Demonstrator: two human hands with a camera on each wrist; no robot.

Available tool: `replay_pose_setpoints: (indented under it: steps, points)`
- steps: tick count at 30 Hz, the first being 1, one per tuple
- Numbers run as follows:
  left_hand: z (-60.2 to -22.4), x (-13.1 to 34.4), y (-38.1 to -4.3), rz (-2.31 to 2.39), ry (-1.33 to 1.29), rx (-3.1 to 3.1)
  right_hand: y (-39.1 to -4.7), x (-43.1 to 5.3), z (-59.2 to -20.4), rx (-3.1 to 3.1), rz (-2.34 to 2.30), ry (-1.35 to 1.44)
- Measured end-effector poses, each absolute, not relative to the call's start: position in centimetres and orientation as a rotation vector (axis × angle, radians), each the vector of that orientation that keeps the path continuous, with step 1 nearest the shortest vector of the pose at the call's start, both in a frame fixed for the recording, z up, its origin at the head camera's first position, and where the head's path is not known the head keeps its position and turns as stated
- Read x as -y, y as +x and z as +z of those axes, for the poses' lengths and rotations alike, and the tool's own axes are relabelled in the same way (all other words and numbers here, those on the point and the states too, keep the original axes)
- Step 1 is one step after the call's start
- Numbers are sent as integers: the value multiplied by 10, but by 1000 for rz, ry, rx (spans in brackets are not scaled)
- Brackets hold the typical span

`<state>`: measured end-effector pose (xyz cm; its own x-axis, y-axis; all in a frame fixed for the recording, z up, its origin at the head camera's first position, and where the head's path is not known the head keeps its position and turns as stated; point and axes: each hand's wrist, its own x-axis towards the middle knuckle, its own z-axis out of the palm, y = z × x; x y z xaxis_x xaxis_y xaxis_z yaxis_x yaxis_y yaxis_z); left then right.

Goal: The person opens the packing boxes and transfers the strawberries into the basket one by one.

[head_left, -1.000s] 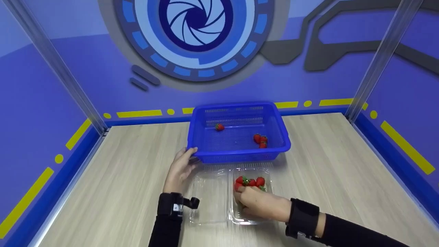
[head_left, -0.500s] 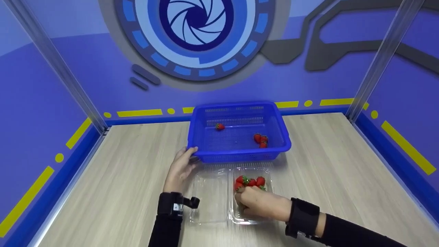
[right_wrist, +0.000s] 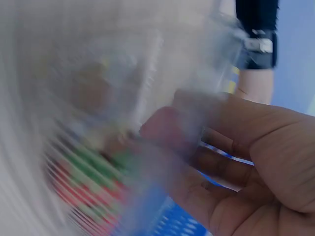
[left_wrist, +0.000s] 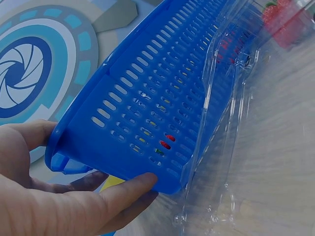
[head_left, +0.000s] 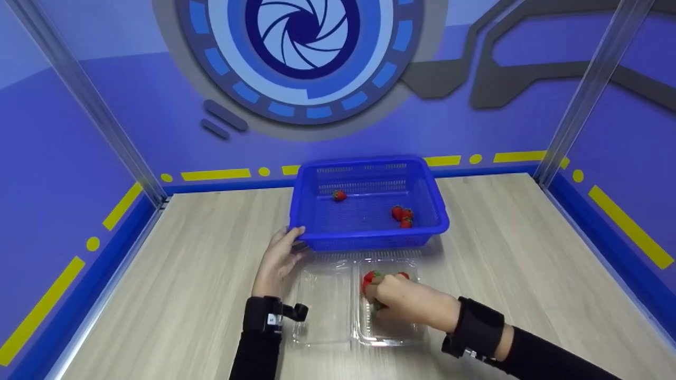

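Blue plastic, rectangular and pierced with rows of slots, forms the basket (head_left: 364,234) in front of you, and your left grip (head_left: 274,264) is clamped on its near left corner, thumb at the rim and fingers against the wall below. Inside the basket, one red strawberry with green leaves (head_left: 339,196) sits toward the far left, while a cluster of three red strawberries (head_left: 397,213) lies together at the near right. On your side of the basket, just beside it, a clear plastic two-part box spreads out flat: its left half (head_left: 325,314) lies before the basket's left part, its right half (head_left: 379,342) before the basket's right part. That right half holds red, green-leaved strawberries (head_left: 368,281) at the end nearest the basket; your hand covers some, so you cannot count them here. Your right grip (head_left: 409,300) reaches over it, thumb and fingers together around a single red strawberry (right_wrist: 162,127), blurred in the right wrist view. Pale wood-grain worktop (head_left: 491,237) carries the basket and box, and behind the basket stands a blue printed wall panel (head_left: 338,145).
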<state>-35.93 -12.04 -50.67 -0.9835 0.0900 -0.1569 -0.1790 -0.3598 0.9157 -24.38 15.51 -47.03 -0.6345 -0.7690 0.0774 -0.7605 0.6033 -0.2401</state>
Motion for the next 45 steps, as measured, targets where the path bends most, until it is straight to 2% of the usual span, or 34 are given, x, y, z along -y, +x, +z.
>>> replay_pose_setpoints:
  steps: [6, 16, 32, 45]
  points:
    - [-505, 121, -359, 2473, -121, -1657, -251, -160, -439, -2803, -476, -1274]
    - [-506, 121, -359, 2490, -110, -1637, -254, -175, -398, -2974, -415, -1377]
    - [-506, 121, -357, 2475, -91, -1658, -257, -182, -393, -2985, -416, -1375]
    - [-507, 121, -358, 2493, -100, -1642, -285, -180, -386, -2972, -455, -1294]
